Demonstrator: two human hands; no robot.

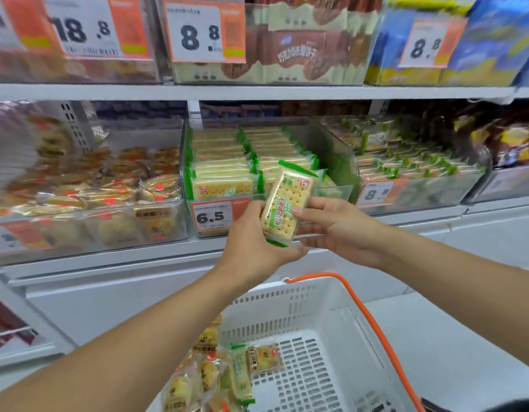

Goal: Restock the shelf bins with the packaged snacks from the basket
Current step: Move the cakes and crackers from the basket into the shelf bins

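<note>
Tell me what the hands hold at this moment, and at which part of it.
Both hold one green cracker packet. The left hand grips its lower end; the right hand touches its right edge with the fingertips.

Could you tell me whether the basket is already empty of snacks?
No, the white basket holds several packaged snacks in its left corner.

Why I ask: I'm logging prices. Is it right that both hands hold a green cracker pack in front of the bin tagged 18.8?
Not quite. In the head view the left hand and right hand hold the cracker pack before the bin tagged 6.5, not 18.8.
</note>
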